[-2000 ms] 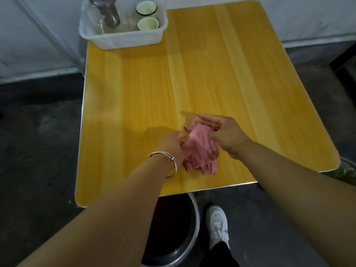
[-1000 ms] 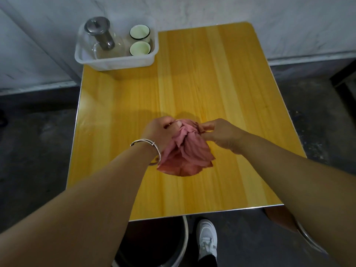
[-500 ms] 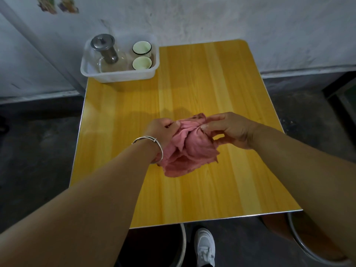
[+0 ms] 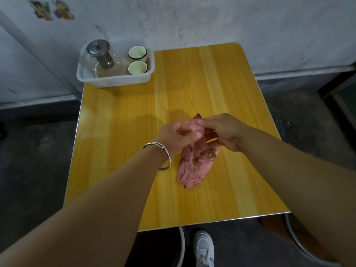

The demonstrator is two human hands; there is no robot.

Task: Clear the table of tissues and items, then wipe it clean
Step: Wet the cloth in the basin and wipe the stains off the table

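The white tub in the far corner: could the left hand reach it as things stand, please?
Probably yes: bare table lies between the left hand and the tub, though that hand grips the pink cloth.

glossy wood-grain table (image 4: 119, 151), crumpled pink cloth (image 4: 192, 170), translucent plastic tub (image 4: 115, 80)

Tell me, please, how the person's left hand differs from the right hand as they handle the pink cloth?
The left hand has a silver bangle at its wrist, while the right hand has a bare wrist. The left hand looks blurred, so its exact grip is unclear. The right hand is sharp and pinches the upper edge of the pink cloth with thumb and forefinger. Both hold the same cloth over the table.
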